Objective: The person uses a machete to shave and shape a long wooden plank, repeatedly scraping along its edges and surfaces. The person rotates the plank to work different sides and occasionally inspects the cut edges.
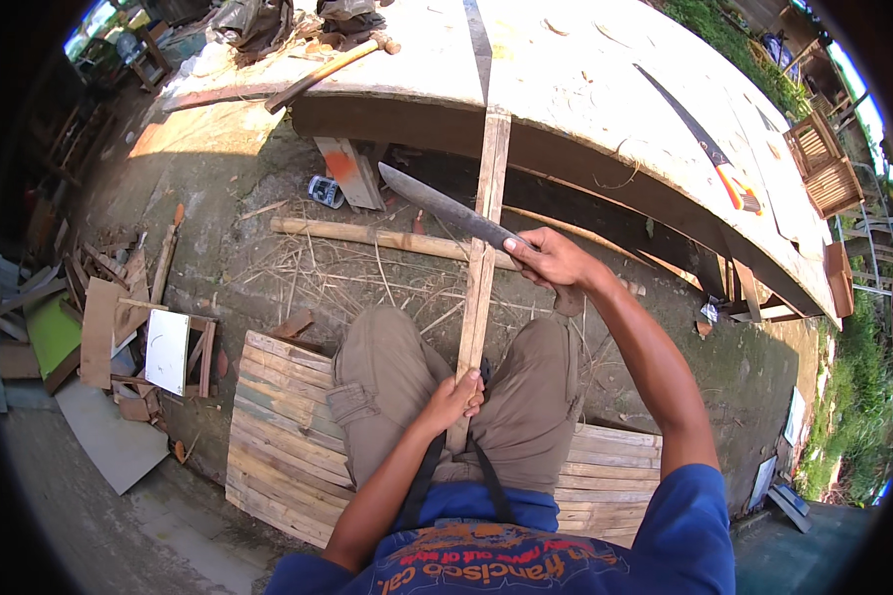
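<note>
My left hand (453,400) is closed round the near end of a long, flat wooden strip (475,297), close to my lap. From there the strip runs away from me between my knees, its far end at the table edge. In my right hand (549,256) is a machete (442,207), gripped near where blade and handle meet. Its broad dark blade points to the far left and lies across the strip, apparently touching it. My right fingers cover part of the handle.
A worktable (566,59) stands ahead, bearing a hammer (332,72) and a handsaw (700,139). Beneath its edge lie a bamboo pole (367,235), a can (325,191) and scattered splinters. Wood scraps (99,317) are piled at left. I sit on a bamboo-slat bench (283,436).
</note>
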Motion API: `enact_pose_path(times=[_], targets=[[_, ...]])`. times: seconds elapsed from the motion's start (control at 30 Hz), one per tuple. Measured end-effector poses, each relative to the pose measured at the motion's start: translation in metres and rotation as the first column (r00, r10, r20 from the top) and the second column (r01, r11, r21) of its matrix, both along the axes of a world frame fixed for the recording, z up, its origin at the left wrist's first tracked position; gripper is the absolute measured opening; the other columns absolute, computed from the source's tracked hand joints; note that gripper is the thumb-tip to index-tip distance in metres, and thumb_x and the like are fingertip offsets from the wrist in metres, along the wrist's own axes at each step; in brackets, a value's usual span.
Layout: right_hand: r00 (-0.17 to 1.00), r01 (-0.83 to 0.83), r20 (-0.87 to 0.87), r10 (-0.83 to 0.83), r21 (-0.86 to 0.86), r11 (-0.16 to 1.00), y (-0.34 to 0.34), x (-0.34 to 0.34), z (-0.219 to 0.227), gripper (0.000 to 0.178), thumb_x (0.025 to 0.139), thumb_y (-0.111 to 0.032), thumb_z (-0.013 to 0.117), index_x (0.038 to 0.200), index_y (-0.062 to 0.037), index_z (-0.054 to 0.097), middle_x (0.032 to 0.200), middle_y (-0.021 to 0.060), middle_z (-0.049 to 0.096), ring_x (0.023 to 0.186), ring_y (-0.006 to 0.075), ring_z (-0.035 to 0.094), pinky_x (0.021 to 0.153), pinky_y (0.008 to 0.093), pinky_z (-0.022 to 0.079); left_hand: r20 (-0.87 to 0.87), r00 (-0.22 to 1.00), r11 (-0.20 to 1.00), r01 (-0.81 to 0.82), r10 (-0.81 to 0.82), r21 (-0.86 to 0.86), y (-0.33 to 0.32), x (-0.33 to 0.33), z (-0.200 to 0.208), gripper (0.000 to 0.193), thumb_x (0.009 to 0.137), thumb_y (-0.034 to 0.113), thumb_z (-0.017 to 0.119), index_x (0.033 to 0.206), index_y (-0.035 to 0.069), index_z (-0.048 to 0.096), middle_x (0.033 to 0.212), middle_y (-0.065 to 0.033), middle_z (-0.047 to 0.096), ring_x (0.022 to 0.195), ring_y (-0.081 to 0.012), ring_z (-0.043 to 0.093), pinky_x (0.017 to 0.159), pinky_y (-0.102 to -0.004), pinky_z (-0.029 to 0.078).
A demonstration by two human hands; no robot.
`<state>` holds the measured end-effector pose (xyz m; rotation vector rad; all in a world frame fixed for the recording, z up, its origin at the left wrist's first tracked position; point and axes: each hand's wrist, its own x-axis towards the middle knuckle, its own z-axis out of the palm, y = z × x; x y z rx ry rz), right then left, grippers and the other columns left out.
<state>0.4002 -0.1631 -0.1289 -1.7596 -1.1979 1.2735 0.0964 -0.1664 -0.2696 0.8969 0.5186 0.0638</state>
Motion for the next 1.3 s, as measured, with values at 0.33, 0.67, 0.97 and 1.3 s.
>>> enact_pose_path(times=[0.33, 0.67, 0.97, 1.3], targets=[[0.998, -0.054, 0.016, 0.054, 0.041, 0.998, -0.022, -0.023, -0.03, 0.053, 0.106, -0.046, 0.05, 0.071, -0.0063, 0.054, 0.055, -0.0022, 0.049, 0.05, 0.0087, 0.047, 0.047, 0.0312, 0.04, -0.054, 0.999, 0.959, 0.013, 0.002, 0.284, -0.004, -0.015, -0.018, 0.05, 0.108, 0.045, 0.042, 0.121, -0.002, 0.055, 0.099, -0.0108, 0.068, 0.091, -0.018, 0.066, 0.079, -0.0303, 0.055], [1.0, -0.024, -0.01, 0.024, -0.018, 1.0, -0.069, -0.06, -0.054, 0.051, 0.105, -0.047, 0.052, 0.074, -0.0067, 0.059, 0.056, -0.0009, 0.051, 0.048, 0.0093, 0.05, 0.045, 0.0308, 0.04, 0.215, 0.564, 0.478, -0.808, 0.797, 0.345, 0.045, -0.082, 0.079, 0.025, 0.107, 0.025, 0.049, 0.095, 0.004, 0.056, 0.086, -0.0051, 0.06, 0.078, -0.0128, 0.06, 0.07, -0.0281, 0.051], [0.799, 0.601, -0.177, -0.574, 0.258, 0.757, -0.1, -0.116, -0.029, 0.04, 0.107, -0.035, 0.05, 0.1, 0.0002, 0.066, 0.07, 0.0032, 0.061, 0.05, 0.0078, 0.054, 0.045, 0.0252, 0.041, 0.025, 0.857, 0.763, -0.471, 0.514, 0.443, 0.054, -0.035, 0.042, 0.027, 0.104, 0.026, 0.058, 0.116, 0.002, 0.061, 0.103, -0.007, 0.067, 0.096, -0.0121, 0.063, 0.079, -0.0269, 0.051], [0.636, 0.772, -0.19, -0.748, 0.152, 0.617, -0.14, -0.194, -0.023, 0.039, 0.106, -0.02, 0.052, 0.139, -0.0013, 0.05, 0.076, 0.0045, 0.061, 0.052, 0.0076, 0.054, 0.045, 0.0237, 0.043, -0.019, 1.0, 0.965, 0.02, -0.015, 0.26, 0.003, -0.016, 0.0, 0.041, 0.105, 0.035, 0.054, 0.118, -0.003, 0.062, 0.094, -0.0127, 0.074, 0.08, -0.0162, 0.072, 0.072, -0.0296, 0.056]])
